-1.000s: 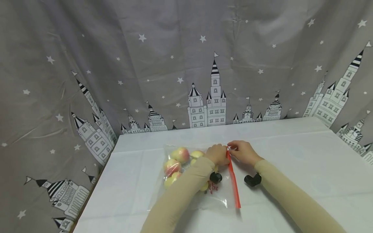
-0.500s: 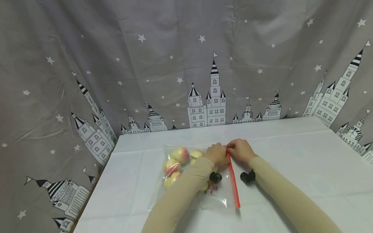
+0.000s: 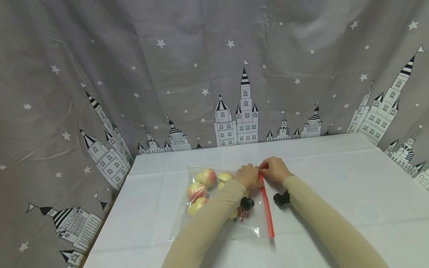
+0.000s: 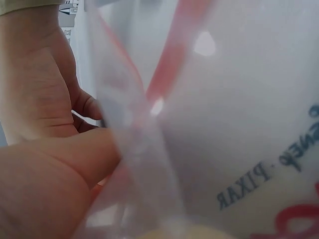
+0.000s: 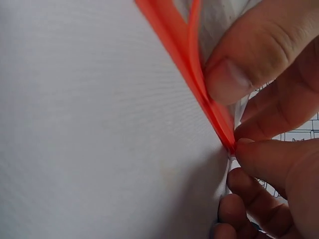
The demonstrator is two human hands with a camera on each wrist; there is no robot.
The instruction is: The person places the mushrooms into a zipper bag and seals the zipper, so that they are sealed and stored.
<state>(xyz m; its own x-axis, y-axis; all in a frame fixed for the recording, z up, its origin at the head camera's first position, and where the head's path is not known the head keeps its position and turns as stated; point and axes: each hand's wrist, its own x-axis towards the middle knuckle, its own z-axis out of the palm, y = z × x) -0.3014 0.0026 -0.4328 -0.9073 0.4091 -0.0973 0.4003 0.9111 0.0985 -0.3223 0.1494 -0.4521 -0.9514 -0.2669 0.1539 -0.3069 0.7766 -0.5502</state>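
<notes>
A clear zip bag (image 3: 231, 232) lies on the white table with its red zip strip (image 3: 267, 208) on the right side. Several yellow-and-pink peaches (image 3: 208, 178) show through the plastic. At the strip's far end, my left hand (image 3: 248, 176) grips the bag's edge from the left, its thumb (image 5: 232, 82) on the red strip. My right hand (image 3: 275, 170) meets it from the right and pinches the strip's far corner, thumb (image 5: 264, 154) bent against it. Above that, the strip's two red bands stand apart. My left forearm covers part of the bag and fruit.
The white table (image 3: 335, 178) reaches back to a grey curtain (image 3: 187, 56) printed with castles and stars. A black wrist camera (image 3: 247, 203) sits on the left wrist, and another black camera (image 3: 281, 198) on the right. Dark and red lettering (image 4: 244, 184) marks the bag.
My right hand has moved slightly left, in against the left hand, and its fingers have closed on the strip's far corner. My left hand and the bag have stayed nearly in place.
</notes>
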